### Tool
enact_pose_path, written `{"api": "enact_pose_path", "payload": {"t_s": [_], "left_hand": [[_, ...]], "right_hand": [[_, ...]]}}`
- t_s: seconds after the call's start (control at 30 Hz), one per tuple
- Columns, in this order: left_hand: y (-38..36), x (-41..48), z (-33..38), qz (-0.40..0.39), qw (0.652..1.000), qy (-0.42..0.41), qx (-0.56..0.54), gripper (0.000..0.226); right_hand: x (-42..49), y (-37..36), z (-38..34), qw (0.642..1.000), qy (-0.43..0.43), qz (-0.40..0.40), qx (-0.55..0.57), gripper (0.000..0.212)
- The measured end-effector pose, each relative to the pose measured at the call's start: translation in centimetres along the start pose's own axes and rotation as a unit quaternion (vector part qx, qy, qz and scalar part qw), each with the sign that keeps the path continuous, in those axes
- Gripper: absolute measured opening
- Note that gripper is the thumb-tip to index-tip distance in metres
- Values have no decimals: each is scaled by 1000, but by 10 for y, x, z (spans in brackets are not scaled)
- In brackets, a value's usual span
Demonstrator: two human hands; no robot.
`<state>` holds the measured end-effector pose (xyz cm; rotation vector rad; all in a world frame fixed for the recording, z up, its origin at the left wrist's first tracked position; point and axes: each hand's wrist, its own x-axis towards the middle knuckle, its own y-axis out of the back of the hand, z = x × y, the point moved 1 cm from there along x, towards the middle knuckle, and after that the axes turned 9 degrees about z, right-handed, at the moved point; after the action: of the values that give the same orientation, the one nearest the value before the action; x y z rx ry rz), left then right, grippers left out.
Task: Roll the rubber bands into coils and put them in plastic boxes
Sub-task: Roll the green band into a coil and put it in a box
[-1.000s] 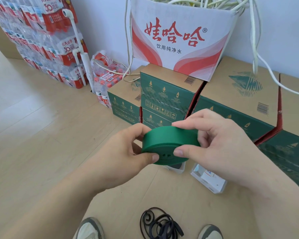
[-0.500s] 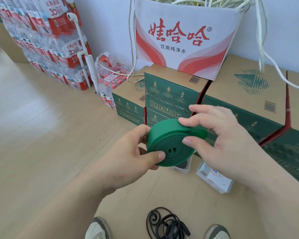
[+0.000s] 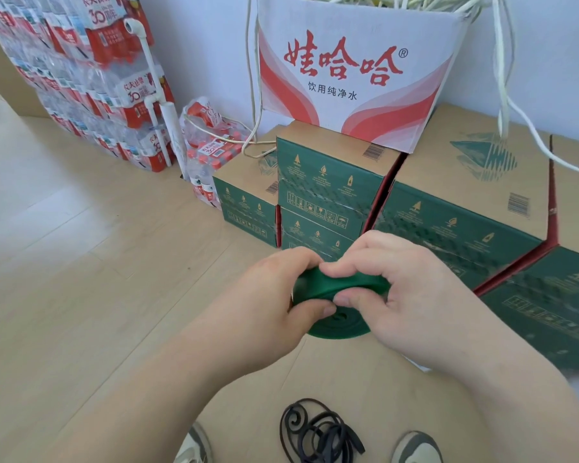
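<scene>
Fingers of the left hand (image 3: 264, 309) and the right hand (image 3: 425, 295) close together on the green rubber band coil (image 3: 343, 285), and both grips are tight on it. The left thumb lies across the coil's flat face with the fingers curled over the rim behind. The right thumb presses on the same face just beside it, and the right forefinger is bent over the top of the rim. The fingertips of the two hands nearly meet above the coil. The coil is held in the air in front of the person, its face tilted toward the camera, with the small hollow at its centre showing just under the thumbs.

Below the hands a cardboard sheet (image 3: 348, 379) lies on the wooden floor (image 3: 64, 262). On it a black rubber band (image 3: 318, 436) rests in a loose tangle between the person's two shoes (image 3: 415, 446). Beyond the hands stand green cartons (image 3: 318, 182), some stacked. A white and red carton (image 3: 348, 78) sits on top of them, with white cables (image 3: 502, 78) spilling out of it. To the left, packs of bottled water (image 3: 97, 78) are piled against the wall, with a white pipe (image 3: 151, 78) in front of them.
</scene>
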<state>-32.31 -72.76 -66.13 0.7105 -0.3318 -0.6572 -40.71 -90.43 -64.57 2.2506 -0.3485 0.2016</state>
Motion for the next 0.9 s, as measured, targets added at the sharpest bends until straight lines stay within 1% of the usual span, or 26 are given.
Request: {"api": "enact_pose_path", "payload": {"t_s": [0.13, 0.23, 0.33, 0.43, 0.53, 0.7, 0.83, 0.9], "left_hand": [[3, 1, -4, -4, 1000, 3, -15, 28], [3, -1, -6, -4, 999, 21, -29, 23], [4, -2, -8, -7, 999, 32, -37, 24], [6, -1, -9, -9, 998, 35, -59, 24], [6, -2, -10, -15, 997, 22, -74, 25], [6, -1, -14, -7, 992, 22, -123, 25], [6, -2, -16, 1, 987, 21, -157, 23], [7, -2, -16, 10, 982, 23, -185, 23]], "right_hand": [[2, 9, -4, 997, -46, 2, 61, 31], [2, 9, -6, 995, -59, -27, 77, 30], [2, 11, -7, 992, -63, -38, 104, 23], [3, 16, -6, 993, -59, -17, 101, 17], [2, 18, -5, 991, -88, 2, 102, 15], [-1, 16, -1, 976, -123, 38, 176, 19], [-4, 10, 5, 972, -114, 58, 195, 17], [-5, 11, 6, 976, -102, 52, 186, 24]]}}
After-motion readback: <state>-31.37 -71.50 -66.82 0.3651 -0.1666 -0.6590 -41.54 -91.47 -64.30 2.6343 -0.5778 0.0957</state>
